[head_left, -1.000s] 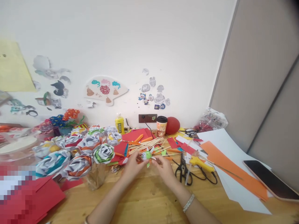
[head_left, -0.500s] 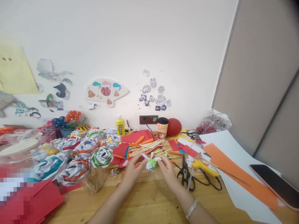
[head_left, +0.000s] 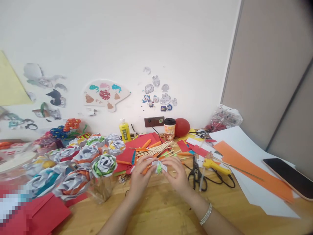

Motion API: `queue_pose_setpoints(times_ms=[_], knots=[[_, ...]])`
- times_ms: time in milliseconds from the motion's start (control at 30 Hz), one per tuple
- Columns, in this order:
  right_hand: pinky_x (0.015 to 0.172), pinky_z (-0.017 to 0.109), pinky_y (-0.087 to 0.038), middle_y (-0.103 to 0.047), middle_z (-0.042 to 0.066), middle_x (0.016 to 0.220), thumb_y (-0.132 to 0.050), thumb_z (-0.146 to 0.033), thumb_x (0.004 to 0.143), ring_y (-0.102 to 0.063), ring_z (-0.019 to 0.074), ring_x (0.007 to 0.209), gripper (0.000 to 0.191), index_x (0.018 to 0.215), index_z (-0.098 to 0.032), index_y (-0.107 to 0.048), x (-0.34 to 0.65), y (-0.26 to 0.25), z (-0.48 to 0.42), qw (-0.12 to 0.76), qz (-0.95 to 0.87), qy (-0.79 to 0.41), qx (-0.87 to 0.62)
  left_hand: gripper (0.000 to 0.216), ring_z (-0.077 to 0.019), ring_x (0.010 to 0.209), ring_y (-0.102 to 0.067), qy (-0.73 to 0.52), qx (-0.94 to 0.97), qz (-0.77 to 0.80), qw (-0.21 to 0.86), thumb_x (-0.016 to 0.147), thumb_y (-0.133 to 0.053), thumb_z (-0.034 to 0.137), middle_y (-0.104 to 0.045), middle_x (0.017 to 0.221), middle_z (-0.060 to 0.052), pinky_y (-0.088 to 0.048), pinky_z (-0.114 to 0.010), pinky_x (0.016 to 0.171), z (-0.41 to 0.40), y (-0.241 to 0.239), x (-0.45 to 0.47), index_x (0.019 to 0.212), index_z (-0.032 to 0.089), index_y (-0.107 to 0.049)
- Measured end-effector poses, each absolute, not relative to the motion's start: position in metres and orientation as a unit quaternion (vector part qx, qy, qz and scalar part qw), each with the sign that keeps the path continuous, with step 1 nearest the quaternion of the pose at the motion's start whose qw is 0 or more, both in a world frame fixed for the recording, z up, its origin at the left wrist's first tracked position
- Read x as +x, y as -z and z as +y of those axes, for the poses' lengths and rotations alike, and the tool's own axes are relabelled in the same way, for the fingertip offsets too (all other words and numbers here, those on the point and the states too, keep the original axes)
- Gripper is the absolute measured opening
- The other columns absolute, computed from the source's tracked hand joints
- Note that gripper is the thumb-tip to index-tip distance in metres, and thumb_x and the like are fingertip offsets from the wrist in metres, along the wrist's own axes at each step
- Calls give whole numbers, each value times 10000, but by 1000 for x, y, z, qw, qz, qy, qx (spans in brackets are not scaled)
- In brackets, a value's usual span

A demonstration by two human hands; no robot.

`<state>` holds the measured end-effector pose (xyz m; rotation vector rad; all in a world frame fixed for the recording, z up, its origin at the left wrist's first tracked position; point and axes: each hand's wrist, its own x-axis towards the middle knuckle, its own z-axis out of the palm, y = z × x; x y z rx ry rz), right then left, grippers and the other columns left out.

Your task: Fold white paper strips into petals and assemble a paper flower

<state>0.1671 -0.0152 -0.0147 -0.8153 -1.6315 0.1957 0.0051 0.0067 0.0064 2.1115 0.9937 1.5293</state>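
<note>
The only sign that can be read is a red double-happiness character, 囍 (head_left: 103, 94). It sits in the middle of the fan-shaped paper cutout (head_left: 122, 94) stuck on the wall above the desk's far edge. The yellow bottle (head_left: 125, 130) and the paper cup (head_left: 169, 131) at that edge carry print too small to read.

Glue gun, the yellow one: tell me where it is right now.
Head view: the yellow glue gun lies on the table to the right of the right hand holding a paper flower, just past the black scissors and beside the orange paper.
</note>
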Motion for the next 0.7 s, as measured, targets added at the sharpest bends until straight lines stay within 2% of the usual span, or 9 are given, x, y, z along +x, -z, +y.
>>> queue_pose_setpoints(times_ms=[100,200,333,433,633,700], knots=[[828,371,-409,-646,40,915,-576,-211,777,-547,201,909,146,914,-240,-617,167,13,-16,621,-697,-70,-353,176,-211,975,-555,-549,736,362,161,730,-598,276,-621,987,-78,-425,-349,876,6,-4,6,878,220,-675],[836,370,-409,-647,45,912,-562,-229,790,-548,202,912,134,907,-233,-626,168,16,-14,630,-674,-105,-372,171,-215,967,-564,-558,721,371,175,712,-617,298,-628,982,-82,-440,-346,857,5,-2,6,846,201,-659],[806,357,-441,-640,73,933,-562,-317,779,-573,212,892,196,920,-189,-610,168,25,-5,667,-569,-260,-405,171,-214,996,-558,-561,726,348,193,750,-577,297,-640,1006,-90,-427,-355,884,6,-4,4,874,194,-633],[776,343,-457,-648,77,925,-575,-370,761,-587,212,863,267,937,-170,-601,168,28,0,681,-507,-374,-372,196,-214,988,-566,-551,730,357,191,745,-581,294,-651,1002,-85,-422,-361,894,7,-5,4,909,195,-625],[739,289,-445,-657,43,862,-653,-338,695,-586,167,788,221,839,-172,-639,163,23,-1,659,-388,-599,-239,278,-205,878,-613,-536,721,376,226,727,-588,308,-672,935,-85,-475,-338,823,6,-1,8,967,170,-618],[719,277,-443,-660,43,843,-685,-326,656,-583,157,764,227,813,-167,-651,160,24,-1,645,-353,-639,-226,324,-207,868,-617,-524,734,365,233,721,-593,308,-673,939,-91,-479,-347,822,6,1,8,1013,167,-609]])
